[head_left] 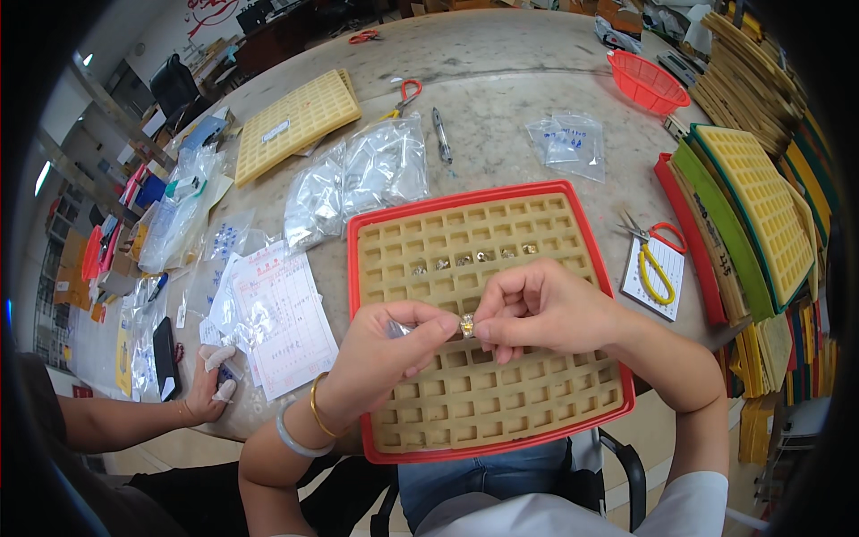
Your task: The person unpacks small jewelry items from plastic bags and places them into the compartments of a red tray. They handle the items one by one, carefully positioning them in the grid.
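Between the fingertips of both hands is a small shiny metal piece (467,326), silver and gold in colour; its exact kind is too small to tell. My left hand (394,345) pinches it from one side, and a bit of clear plastic (396,329) shows within that hand. From the other side the thumb and fingers of my right hand (548,309) close on it. Beneath them lies a red-rimmed tray (352,285) with a beige insert of small square pockets. Several small shiny pieces (483,256) sit along one pocket row, beyond my hands.
Clear plastic bags (385,166) lie past the tray, near a pen (442,134). Papers (284,322) are at left, by a co-worker's hand (208,385) with wrapped fingertips and a phone (165,358). Scissors (658,237) rest on a notepad at right, beside stacked trays (747,210).
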Motion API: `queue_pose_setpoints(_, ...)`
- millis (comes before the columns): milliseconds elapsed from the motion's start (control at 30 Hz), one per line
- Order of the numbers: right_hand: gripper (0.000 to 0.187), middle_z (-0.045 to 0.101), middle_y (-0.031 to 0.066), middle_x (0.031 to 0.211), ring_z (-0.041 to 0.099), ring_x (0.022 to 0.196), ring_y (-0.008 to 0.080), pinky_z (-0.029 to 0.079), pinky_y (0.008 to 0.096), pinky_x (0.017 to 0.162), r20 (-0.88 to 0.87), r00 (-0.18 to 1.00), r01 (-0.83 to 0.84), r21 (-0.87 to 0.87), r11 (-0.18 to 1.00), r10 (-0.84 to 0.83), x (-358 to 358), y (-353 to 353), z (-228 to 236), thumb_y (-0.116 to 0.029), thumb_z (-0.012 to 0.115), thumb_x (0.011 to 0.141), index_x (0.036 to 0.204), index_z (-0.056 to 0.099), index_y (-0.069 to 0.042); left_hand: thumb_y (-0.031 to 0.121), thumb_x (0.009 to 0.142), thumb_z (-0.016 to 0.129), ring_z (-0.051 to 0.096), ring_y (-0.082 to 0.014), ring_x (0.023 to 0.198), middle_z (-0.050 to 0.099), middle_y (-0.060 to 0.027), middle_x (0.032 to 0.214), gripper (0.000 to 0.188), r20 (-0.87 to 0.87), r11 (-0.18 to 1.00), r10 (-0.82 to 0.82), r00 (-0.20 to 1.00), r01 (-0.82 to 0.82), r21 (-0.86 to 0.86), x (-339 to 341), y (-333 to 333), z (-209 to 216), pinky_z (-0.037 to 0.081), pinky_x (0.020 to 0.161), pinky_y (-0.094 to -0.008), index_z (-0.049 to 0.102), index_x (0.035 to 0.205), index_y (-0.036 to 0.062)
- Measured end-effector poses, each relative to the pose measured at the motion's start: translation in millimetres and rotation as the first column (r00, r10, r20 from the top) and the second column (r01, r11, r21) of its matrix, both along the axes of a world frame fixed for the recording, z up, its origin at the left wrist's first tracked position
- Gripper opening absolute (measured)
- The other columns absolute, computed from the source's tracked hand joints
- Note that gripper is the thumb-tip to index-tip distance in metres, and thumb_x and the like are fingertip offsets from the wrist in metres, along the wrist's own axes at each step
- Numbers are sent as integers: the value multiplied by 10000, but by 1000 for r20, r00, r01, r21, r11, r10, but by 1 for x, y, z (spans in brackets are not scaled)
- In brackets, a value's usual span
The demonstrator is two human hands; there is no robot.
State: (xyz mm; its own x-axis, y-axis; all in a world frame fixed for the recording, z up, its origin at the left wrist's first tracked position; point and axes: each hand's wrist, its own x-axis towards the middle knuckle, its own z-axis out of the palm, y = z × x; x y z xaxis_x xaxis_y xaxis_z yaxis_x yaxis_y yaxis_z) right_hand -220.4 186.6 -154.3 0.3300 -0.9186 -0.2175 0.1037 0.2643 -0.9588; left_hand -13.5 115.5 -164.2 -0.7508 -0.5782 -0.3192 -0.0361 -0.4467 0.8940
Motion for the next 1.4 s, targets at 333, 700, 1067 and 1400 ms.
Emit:
queue_pose_setpoints(333,144,634,35,769,609,650,77,479,191,573,13,1000,-7,41,999,6,-1,0,2,-149,626,853,863,618,-6,106,855,622,388,-16,476,527,31,614,142,1,1000,5,1000,-5,-14,1,0,1,268,414,-179,638,914,-22)
queue_pose_setpoints(700,146,634,41,758,610,649,77,481,192,572,6,1000,2,36,999,-2,-1,-1,-1,-148,625,852,851,620,-2,118,847,636,395,-13,484,538,36,633,154,26,999,4,1000,-4,-36,1,1,2,276,419,-175,643,925,-15)
queue_pose_setpoints(1067,147,631,33,745,609,635,70,484,189,578,-12,1000,16,11,1000,-16,0,-1,-2,-141,637,844,840,614,4,124,837,651,388,-6,479,535,44,620,170,54,998,15,998,-11,-65,0,2,3,268,416,-170,647,935,-15)
queue_pose_setpoints(1400,153,635,37,739,613,641,70,485,189,586,-36,999,18,-12,1000,-19,0,-1,-2,-144,650,835,835,613,4,134,836,652,387,-1,474,524,52,600,173,77,996,14,997,-8,-83,-1,2,4,269,416,-166,652,931,-10)
